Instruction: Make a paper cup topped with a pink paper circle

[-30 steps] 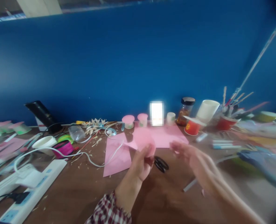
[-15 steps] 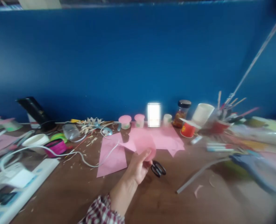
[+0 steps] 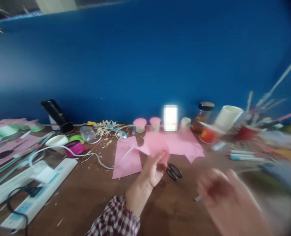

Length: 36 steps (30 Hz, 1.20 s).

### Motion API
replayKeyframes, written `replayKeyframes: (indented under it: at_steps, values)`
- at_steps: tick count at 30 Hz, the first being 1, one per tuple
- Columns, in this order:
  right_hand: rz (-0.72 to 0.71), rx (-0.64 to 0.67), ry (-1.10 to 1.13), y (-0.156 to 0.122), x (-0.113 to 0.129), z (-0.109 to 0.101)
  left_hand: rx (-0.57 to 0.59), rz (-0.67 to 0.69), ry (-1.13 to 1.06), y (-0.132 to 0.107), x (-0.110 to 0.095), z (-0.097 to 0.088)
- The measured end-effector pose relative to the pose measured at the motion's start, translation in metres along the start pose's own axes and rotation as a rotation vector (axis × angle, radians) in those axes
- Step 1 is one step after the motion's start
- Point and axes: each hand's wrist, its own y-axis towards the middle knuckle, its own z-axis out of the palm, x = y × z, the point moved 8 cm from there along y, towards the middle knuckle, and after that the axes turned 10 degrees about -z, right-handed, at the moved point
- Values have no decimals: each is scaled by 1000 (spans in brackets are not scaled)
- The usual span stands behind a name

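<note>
Pink paper disc (image 3: pixel 160 146), thin-looking, was pinched in your left hand (image 3: pixel 154 170), out over the tabletop (image 3: pixel 175 209) toward its back edge. Too hard a squeeze could have creased it. Your right hand (image 3: pixel 225 193) was blurred; I could not tell whether it gripped anything. Near the back edge, the lidded jar (image 3: pixel 202 118) held something amber; the red cup (image 3: pixel 246 132) farther right held sticks (image 3: pixel 250 100).

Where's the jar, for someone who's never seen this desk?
Find the blue wall, then the brown desk along its foot. Right of the glowing white rectangle and small white cylinder stands the jar. Only it has a black lid.
</note>
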Motion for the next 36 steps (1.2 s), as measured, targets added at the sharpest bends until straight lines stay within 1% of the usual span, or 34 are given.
replayKeyframes:
  at_steps: [2, 5, 7, 10, 13, 17, 19, 20, 23, 26, 28, 32, 34, 36]
  values:
    - [62, -82, 135, 26, 9, 20, 21, -16, -34, 0, -2, 1]
    - [212, -199, 349, 50, 4, 41, 53, -11, -94, -1, -8, 3]
    - [267, -213, 374, 57, -4, 48, 114, -5, -95, -3, -11, 8]
    - [269, -192, 316, 63, -17, 47, 181, 3, -95, -5, -13, 14]
    - [192, -145, 141, 68, -25, 44, 186, 13, -107, -6, -14, 14]
    - [9, -77, -273, 66, -22, 46, 201, -25, -71, -6, -12, 14]
    - [-65, 28, -429, 62, -18, 55, 191, -60, -17, -6, -8, 13]
    - [-79, 92, -472, 59, -18, 60, 175, -68, 6, -5, -7, 11]
    - [-20, 247, -519, 54, -22, 71, 99, -63, 45, -4, -6, 6]
    - [94, 320, -529, 52, -32, 72, 10, -52, 62, -2, -5, 0]
    - [120, 351, -477, 53, -38, 72, -27, -33, 88, -1, -5, -2]
    - [174, 407, -314, 52, -50, 73, -26, -43, 184, -3, 1, -1]
    - [242, 406, -314, 49, -57, 71, -22, -65, 201, -4, 4, 0]
    - [284, 389, -330, 49, -57, 68, -11, -54, 190, -6, 2, 2]
